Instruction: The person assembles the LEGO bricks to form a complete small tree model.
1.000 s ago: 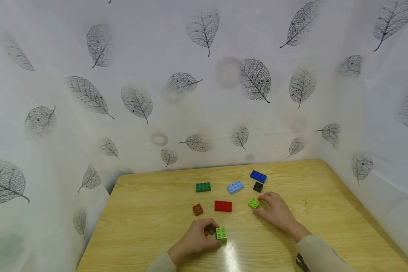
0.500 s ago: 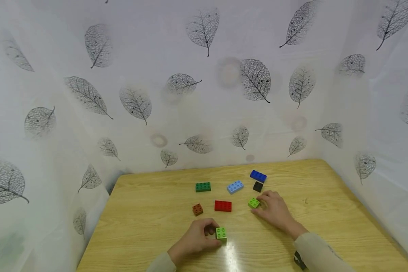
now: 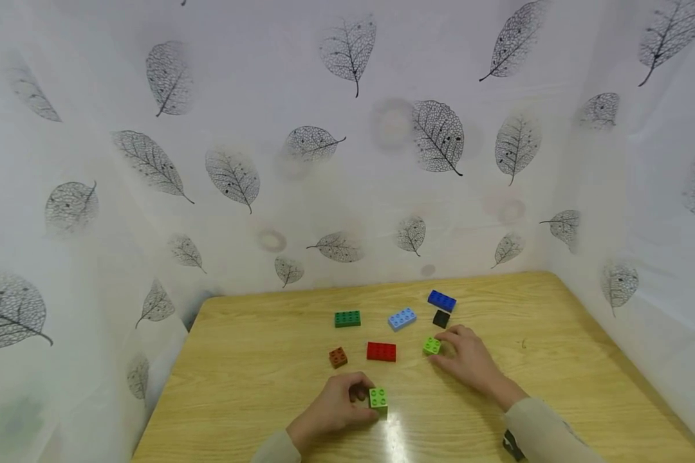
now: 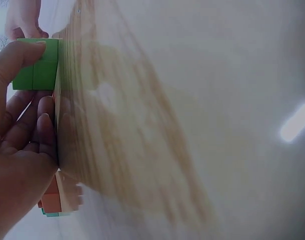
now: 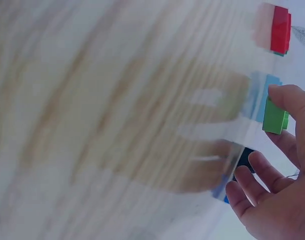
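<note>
In the head view my left hand (image 3: 340, 405) grips a lime-green block (image 3: 378, 400) with studs on top, between thumb and fingers, near the table's front. A seam across its side in the left wrist view suggests two toy bricks stacked. Farther right and back, my right hand (image 3: 470, 361) pinches a small lime-green brick (image 3: 432, 346) between thumb and index finger. The right wrist view shows this brick (image 5: 275, 116) at the fingertips, its studs facing up, the other fingers loosely spread beside it. Black (image 3: 441, 319) and red (image 3: 381, 352) bricks lie near the right hand.
An orange-brown brick (image 3: 338, 357) lies beyond the left hand. Toward the back are a dark green brick (image 3: 347, 319), a light blue brick (image 3: 402, 319) and a blue brick (image 3: 442, 301). A leaf-print curtain (image 3: 336, 193) surrounds the wooden table (image 3: 249, 360).
The small lime-green brick has turned slightly in my right fingers and now sits squarer to the view. My left hand and its block have stayed in place.
</note>
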Demonstrator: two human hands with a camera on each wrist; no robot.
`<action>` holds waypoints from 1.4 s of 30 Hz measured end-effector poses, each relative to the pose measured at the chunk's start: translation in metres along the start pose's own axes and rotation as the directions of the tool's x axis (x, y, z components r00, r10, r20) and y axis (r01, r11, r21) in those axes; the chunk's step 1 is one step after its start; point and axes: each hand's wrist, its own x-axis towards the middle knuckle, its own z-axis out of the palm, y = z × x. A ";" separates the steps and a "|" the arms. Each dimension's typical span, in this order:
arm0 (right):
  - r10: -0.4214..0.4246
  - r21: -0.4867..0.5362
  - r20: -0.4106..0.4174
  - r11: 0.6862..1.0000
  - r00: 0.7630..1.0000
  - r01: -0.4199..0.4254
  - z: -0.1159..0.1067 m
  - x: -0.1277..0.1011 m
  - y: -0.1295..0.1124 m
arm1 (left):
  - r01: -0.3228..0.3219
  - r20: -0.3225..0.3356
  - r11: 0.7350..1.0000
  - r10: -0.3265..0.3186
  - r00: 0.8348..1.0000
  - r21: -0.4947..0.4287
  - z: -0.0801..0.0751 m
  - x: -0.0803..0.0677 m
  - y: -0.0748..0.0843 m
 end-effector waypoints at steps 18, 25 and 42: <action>-0.222 0.094 0.052 0.972 0.974 0.217 -0.004 -0.006 -0.057 | -0.012 -0.007 1.000 0.012 1.000 -0.011 0.001 0.000 0.000; -0.279 0.113 0.080 0.956 0.957 0.270 -0.003 -0.012 -0.077 | -0.004 -0.005 1.000 0.004 1.000 -0.012 0.001 0.000 -0.001; -0.322 0.197 0.173 0.937 0.931 0.288 0.008 -0.018 -0.093 | -0.027 -0.012 1.000 0.026 1.000 -0.004 0.001 0.000 0.000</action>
